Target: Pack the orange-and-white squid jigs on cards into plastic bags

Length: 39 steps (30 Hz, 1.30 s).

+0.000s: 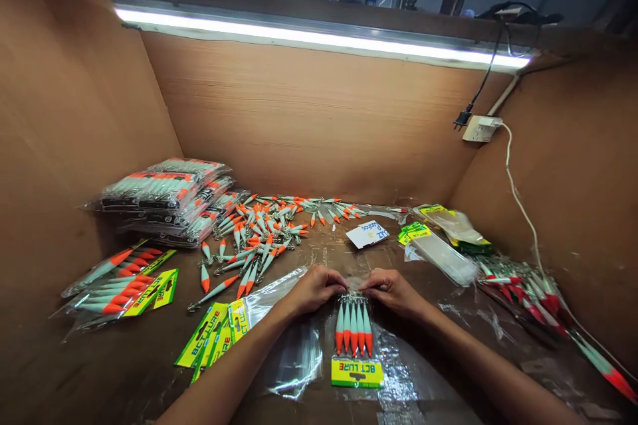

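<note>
Directly before me a clear plastic bag (352, 306) lies flat, with several pale fishing lures (353, 329) with orange tips side by side in it. Its yellow-and-green "BCT LURE" header card (357, 372) is at the end nearest me. My left hand (319, 287) pinches the bag's far end at its left corner. Opposite it, my right hand (391, 289) grips the same end at the right corner, thumb and finger pressed together. Loose header cards (204, 339) and empty clear bags (296, 358) lie by my left forearm.
A heap of loose lures (264, 239) spreads behind my left hand. Packed bundles (164, 196) are stacked at the left, with filled bags (119, 282) in front. At the right are empty carded bags (443, 252) and red-tipped lures (528, 292). A white cable (513, 179) hangs there.
</note>
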Tool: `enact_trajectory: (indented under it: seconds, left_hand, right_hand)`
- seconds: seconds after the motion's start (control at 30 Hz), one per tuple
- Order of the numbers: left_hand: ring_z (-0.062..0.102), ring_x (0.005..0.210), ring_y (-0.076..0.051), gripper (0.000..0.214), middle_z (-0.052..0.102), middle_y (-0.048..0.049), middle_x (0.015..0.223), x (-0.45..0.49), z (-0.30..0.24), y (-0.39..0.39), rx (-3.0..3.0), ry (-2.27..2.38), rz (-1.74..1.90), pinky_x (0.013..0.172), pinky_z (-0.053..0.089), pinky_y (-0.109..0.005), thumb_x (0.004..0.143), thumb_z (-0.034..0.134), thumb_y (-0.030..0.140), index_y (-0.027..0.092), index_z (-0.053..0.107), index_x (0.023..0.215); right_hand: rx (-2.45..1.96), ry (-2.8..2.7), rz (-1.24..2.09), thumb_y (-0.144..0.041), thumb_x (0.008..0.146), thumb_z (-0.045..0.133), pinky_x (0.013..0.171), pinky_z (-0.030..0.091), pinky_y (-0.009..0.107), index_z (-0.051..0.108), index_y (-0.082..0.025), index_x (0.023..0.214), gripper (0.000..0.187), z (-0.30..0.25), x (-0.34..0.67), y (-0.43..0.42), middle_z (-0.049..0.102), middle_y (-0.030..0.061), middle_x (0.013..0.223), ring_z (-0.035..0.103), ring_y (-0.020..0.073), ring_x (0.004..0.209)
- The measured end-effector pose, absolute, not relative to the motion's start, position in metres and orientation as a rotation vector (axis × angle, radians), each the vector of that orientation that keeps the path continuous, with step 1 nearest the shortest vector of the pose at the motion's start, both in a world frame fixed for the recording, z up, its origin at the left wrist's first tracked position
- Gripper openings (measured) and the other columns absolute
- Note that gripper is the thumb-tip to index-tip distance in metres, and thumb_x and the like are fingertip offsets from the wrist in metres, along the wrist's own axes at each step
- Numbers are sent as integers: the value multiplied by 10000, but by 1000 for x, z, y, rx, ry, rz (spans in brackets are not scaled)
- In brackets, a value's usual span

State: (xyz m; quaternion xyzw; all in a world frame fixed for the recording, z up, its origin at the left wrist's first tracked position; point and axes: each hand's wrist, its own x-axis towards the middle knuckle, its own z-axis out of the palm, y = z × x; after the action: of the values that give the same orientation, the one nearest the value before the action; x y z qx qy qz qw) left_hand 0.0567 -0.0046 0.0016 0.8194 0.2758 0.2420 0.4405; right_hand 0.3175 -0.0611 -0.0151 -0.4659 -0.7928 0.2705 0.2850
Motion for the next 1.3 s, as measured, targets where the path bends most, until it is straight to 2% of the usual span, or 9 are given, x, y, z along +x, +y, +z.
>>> enact_trajectory:
  seconds: [0.13,0.23,0.3,0.5,0.7,0.87,1.03,1.13,1.3]
  left_hand:
    - [657,889,-221,341,729,-57,1004,58,5,-11,2124,635,523,814,442,-262,907,591,418,231,721,1161]
    - [637,949,-258,808,702,-69,1104,63,6,-15,2175,680,499,812,448,-275,672,835,485,220,557,1384]
    - [630,949,-258,940,698,-53,1106,67,6,-17,2189,679,467,812,444,-271,552,908,465,226,552,1388]
    - [651,823,-213,609,729,16,977,65,3,-26,2261,744,384,728,427,-239,672,851,465,295,679,1231]
    - [521,1291,-285,510,594,-45,1338,56,-7,-36,2438,621,453,1054,401,-347,859,690,490,353,583,1339]
    - [347,1420,-287,535,447,-53,1481,47,-7,-44,2776,566,323,1158,295,-455,964,520,499,325,434,1462]
    - [166,1489,-272,665,204,-41,1600,36,-1,-53,2832,592,153,1211,159,-509,984,421,581,327,195,1555]
    - [181,1489,-238,612,212,-50,1601,45,-2,-50,2680,821,294,1208,212,-474,1018,366,532,302,192,1558]
    - [166,1486,-314,442,223,-85,1598,64,-4,-40,2581,908,273,1186,226,-524,948,571,449,253,546,1343]
  right_hand:
    - [-1167,-2172,481,-389,982,502,780,409,123,750,-169,973,331,-29,318,-65,612,60,877,533,55,880]
    - [-1133,-2156,429,-353,986,498,811,419,131,744,-165,951,312,-37,318,-66,605,58,879,530,54,893]
    - [-1126,-2147,432,-343,983,504,818,425,124,744,-167,951,299,-39,319,-66,596,56,902,530,47,903]
    - [-1149,-2227,374,-310,988,493,792,421,92,746,-220,1023,271,-31,322,-72,586,44,969,541,25,907]
    - [-969,-2474,-183,-260,1028,377,902,431,137,656,-284,1242,352,-34,333,-83,584,29,1184,549,32,1005]
    - [-990,-2667,-485,-308,1036,353,967,428,219,449,-279,1474,450,-27,344,-99,365,59,1468,524,90,1101]
    - [-978,-2805,-369,-351,1014,419,1064,386,304,345,-378,1518,510,-14,360,-119,227,11,1540,444,154,1266]
    - [-1050,-2731,-199,-306,999,440,1084,374,324,488,-412,1414,431,-19,364,-127,250,-19,1529,433,160,1283]
    - [-1450,-2135,291,-318,1016,380,1029,432,231,671,-235,1207,358,-28,344,-131,470,58,1358,504,106,1177]
